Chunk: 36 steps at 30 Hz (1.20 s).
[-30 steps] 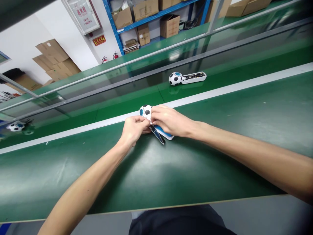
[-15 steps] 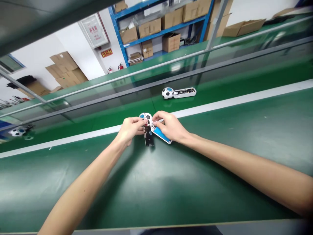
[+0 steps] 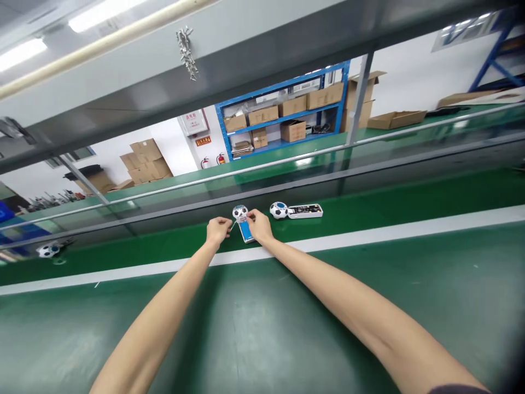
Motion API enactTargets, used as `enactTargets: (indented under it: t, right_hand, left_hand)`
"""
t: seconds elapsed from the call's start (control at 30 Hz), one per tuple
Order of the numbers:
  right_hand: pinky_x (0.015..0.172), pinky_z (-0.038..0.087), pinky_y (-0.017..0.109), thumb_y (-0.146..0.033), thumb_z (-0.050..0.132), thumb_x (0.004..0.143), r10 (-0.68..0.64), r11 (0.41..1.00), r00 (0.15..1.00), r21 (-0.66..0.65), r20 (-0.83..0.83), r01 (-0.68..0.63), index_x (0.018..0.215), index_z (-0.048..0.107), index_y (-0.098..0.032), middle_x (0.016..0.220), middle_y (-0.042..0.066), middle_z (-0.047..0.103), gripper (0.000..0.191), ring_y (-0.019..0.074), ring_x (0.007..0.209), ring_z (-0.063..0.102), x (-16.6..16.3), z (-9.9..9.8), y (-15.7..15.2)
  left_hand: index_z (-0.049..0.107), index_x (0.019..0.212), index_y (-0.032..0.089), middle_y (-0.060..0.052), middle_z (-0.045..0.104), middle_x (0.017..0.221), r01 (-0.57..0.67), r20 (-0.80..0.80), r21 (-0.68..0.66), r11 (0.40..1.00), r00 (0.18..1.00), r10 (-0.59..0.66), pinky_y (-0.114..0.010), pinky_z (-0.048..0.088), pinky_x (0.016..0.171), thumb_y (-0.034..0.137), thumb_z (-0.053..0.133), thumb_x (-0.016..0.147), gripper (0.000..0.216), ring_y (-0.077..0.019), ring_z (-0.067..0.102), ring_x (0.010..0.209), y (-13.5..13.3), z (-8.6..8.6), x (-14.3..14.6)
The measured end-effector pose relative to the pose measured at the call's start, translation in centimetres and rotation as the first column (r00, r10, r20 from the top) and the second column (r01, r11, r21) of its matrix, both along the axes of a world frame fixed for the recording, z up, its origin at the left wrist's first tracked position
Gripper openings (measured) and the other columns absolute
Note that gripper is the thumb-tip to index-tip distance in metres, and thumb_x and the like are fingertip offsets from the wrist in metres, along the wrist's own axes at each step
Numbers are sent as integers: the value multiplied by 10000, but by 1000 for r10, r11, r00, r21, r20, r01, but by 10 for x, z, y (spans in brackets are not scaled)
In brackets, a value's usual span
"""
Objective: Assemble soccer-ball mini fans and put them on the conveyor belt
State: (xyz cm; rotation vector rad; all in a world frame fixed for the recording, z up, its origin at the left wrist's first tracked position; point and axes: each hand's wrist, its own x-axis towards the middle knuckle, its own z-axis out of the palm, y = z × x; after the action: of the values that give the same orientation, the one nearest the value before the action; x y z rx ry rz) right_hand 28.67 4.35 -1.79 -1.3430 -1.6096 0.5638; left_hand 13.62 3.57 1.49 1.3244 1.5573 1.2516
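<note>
A device with a soccer-ball head (image 3: 240,212) and an opened white handle with a blue inside (image 3: 246,232) lies over the green belt. My right hand (image 3: 261,227) is closed on it, fingertips at the neck where ball and handle meet. To its left, my left hand (image 3: 218,230) pinches a circuit board (image 3: 233,225), seen almost edge-on as a thin strip beside the handle. Just right of my hands lies a second soccer-ball device (image 3: 279,210), its open handle showing a circuit board (image 3: 305,210).
Another soccer-ball device (image 3: 48,250) lies far left on the belt (image 3: 172,243). A pale strip (image 3: 361,238) divides the belt from the green bench (image 3: 262,328). Overhead, a grey shelf (image 3: 254,60) crosses the view, with a cluster of screws (image 3: 187,53) on its edge.
My hands and the device have moved forward, from over the bench edge to over the belt. The circuit board has turned from face-on to almost edge-on. My view has tilted upward.
</note>
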Motion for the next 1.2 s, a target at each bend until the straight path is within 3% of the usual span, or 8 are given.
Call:
enactTargets:
  t: [0.17, 0.27, 0.4, 0.67, 0.8, 0.9, 1.07, 1.2]
  right_hand:
    - [1079, 374, 352, -112, 555, 799, 123, 987, 970, 75, 208, -141, 1191, 629, -168, 1315, 112, 578, 404, 218, 1231, 533, 63, 17, -11]
    - [1160, 269, 386, -113, 563, 769, -10, 1000, 855, 8, 518, 7, 1389, 493, -138, 1491, 146, 422, 625, 271, 1406, 347, 121, 25, -6]
    - [1010, 418, 427, -166, 639, 726, 48, 980, 780, -179, 624, 83, 1329, 533, -34, 1341, 254, 550, 626, 373, 1252, 516, 162, 24, 8]
    - [538, 383, 291, -388, 650, 732, 208, 927, 765, -372, 610, 44, 890, 622, -169, 854, 106, 704, 272, 252, 694, 657, 125, 36, -27]
    - [541, 362, 297, -461, 537, 828, 200, 919, 811, -392, 549, 39, 996, 561, -183, 871, 121, 709, 326, 274, 718, 668, 103, 39, -93]
    - [552, 334, 321, -392, 431, 893, 268, 929, 750, -368, 605, -35, 1117, 505, -183, 786, 103, 711, 316, 295, 671, 670, 89, 43, -146]
    - [528, 323, 341, -406, 464, 884, 343, 911, 575, -413, 743, -9, 1097, 512, -169, 711, 103, 698, 322, 347, 680, 690, 73, 44, -188]
    - [582, 447, 386, -467, 531, 873, 245, 967, 635, -232, 732, -106, 1098, 527, -176, 869, 126, 686, 368, 342, 790, 673, 75, 31, -188]
  left_hand:
    - [521, 864, 185, 27, 612, 606, -25, 21, 100, 995, 1000, 23, -171, 425, 493, 160, 488, 790, 84, -114, 599, 541, -40, 5, -28]
    - [475, 854, 210, 40, 601, 550, 97, 80, 179, 979, 990, -113, -203, 440, 514, 200, 449, 833, 35, -127, 574, 504, -76, 24, -38]
    - [456, 814, 206, 14, 621, 534, 269, 171, 193, 944, 938, -302, -238, 453, 540, 254, 450, 881, 82, -134, 550, 489, -107, 47, -26]
    - [558, 883, 176, -8, 629, 612, 521, 303, 58, 852, 804, -512, -231, 462, 498, 433, 630, 878, 267, -135, 594, 533, -124, 56, 9]
    - [552, 772, 171, 2, 587, 608, 608, 510, 73, 791, 659, -553, -224, 460, 479, 449, 689, 838, 317, -115, 565, 517, -134, 53, 13]
    - [553, 750, 169, 1, 572, 611, 632, 563, 60, 773, 618, -549, -222, 460, 480, 450, 707, 823, 329, -111, 557, 522, -141, 53, 17]
    - [572, 778, 165, -2, 572, 628, 610, 483, 11, 792, 691, -539, -201, 450, 462, 469, 691, 825, 329, -99, 545, 523, -145, 48, 21]
    - [584, 805, 163, -11, 584, 668, 480, 110, -126, 868, 877, -468, -158, 390, 358, 502, 648, 830, 346, -106, 561, 523, -144, 24, 20]
